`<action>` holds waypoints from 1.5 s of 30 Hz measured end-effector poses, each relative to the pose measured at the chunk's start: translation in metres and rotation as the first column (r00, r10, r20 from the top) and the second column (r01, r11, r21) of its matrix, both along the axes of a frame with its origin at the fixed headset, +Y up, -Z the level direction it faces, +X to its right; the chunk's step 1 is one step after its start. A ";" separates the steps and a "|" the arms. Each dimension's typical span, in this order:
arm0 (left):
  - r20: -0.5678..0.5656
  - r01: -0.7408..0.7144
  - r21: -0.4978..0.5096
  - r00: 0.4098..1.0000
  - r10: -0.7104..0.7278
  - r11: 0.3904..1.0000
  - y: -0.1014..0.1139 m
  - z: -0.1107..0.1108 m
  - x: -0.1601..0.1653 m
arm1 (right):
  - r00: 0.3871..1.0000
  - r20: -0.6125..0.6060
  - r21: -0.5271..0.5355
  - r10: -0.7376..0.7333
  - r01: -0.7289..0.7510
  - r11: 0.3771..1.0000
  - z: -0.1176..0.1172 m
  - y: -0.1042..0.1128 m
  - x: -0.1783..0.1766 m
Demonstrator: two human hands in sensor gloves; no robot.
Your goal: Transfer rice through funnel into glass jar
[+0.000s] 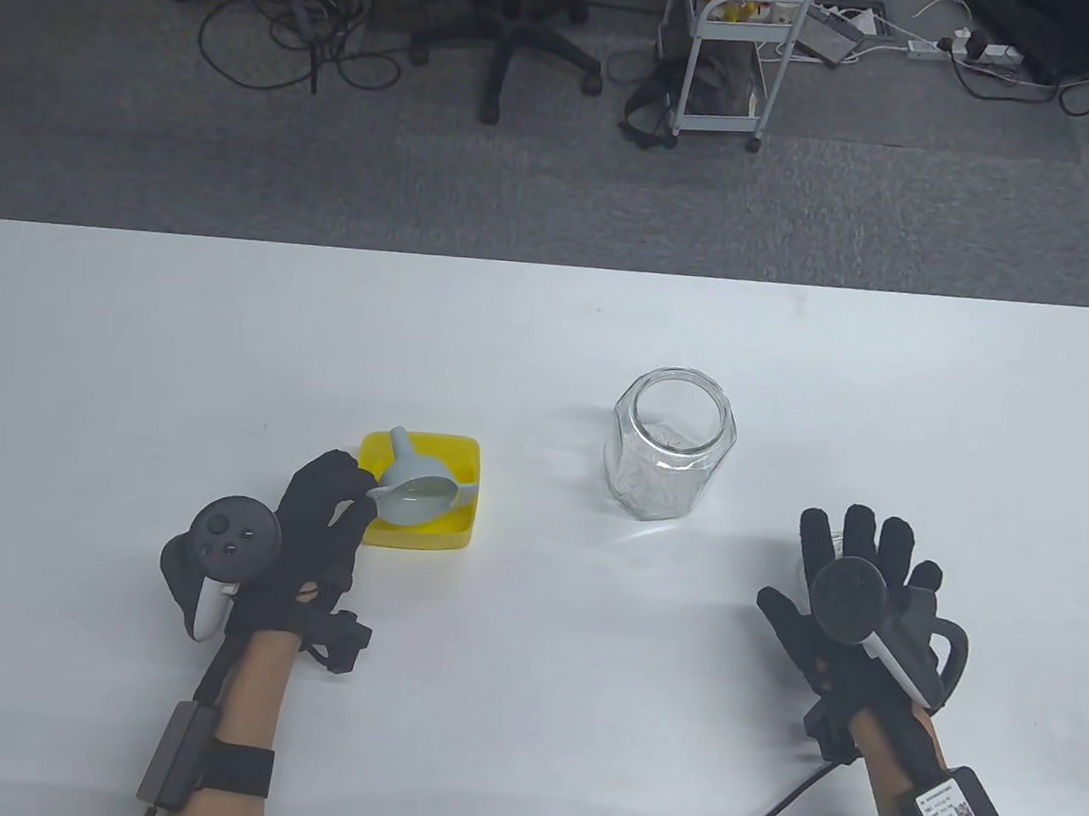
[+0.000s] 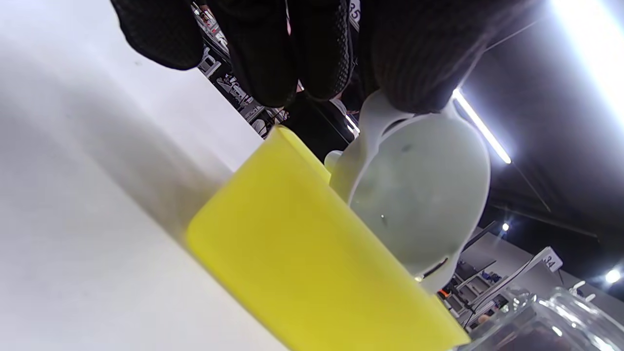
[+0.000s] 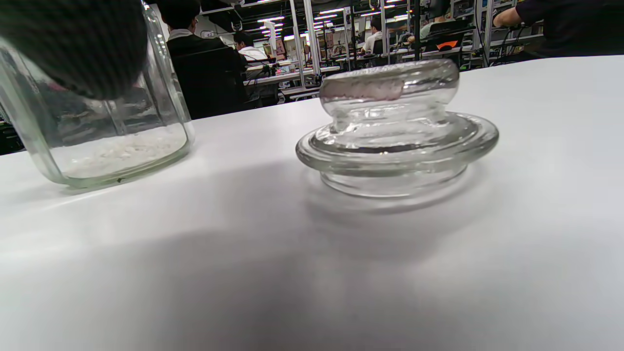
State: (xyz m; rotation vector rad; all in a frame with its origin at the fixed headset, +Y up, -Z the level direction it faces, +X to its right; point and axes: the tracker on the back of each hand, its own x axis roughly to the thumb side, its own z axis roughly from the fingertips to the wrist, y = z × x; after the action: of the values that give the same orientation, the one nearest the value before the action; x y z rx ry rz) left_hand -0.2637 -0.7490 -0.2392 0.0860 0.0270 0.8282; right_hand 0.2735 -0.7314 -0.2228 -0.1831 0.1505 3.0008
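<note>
1. The funnel [image 1: 415, 490] lies on its side in the yellow tub [image 1: 418, 489], its wide mouth toward the near edge and its spout [image 1: 401, 443] pointing toward the far left corner of the tub.
2. The left hand [image 1: 309, 540] pinches the funnel's rim at the mouth's left side; in the left wrist view the fingertips [image 2: 414, 68] close over the small tab on the rim [image 2: 385, 117], while the other fingers hang curled beside it.
3. The yellow tub stands on the white table [image 1: 549, 351], left of centre and near the front.
4. The glass jar [image 1: 670, 443] stands upright and uncovered to the right of the tub, well apart from it, with a shallow layer of rice [image 3: 119, 153] on its bottom.
5. The glass lid [image 3: 395, 131] rests flat on the table just beside the jar, knob up, apart from it.
6. The right hand [image 1: 856, 597] rests palm down on the table near the front right, fingers spread and straight, gripping nothing; the lid lies under its fingertips, and whether they touch it cannot be told.
</note>
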 end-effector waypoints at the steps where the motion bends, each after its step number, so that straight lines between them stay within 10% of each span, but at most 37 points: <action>1: 0.001 0.014 -0.005 1.000 -0.014 1.000 0.000 0.001 0.000 | 1.000 -0.001 0.000 0.000 0.000 1.000 0.000 0.000 0.000; 25: -0.121 0.072 -0.054 0.990 -0.078 0.996 -0.013 0.006 -0.006 | 0.999 0.013 0.012 -0.031 0.031 0.999 0.001 0.003 0.004; 34: -0.008 0.562 0.207 0.820 -0.573 0.801 0.033 0.041 0.095 | 0.997 0.034 0.017 -0.065 0.064 0.998 0.001 0.004 0.010; 45: 0.164 0.551 0.178 0.800 -0.577 0.815 0.027 0.049 0.139 | 0.986 0.146 -0.040 -0.083 0.089 0.995 -0.010 -0.011 0.031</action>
State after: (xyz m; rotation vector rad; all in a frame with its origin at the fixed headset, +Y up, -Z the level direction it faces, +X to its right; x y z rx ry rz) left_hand -0.1252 -0.7217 -0.1898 0.1136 -0.2441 0.2289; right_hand 0.3042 -0.7424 -0.2332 -0.3876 0.2080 2.8868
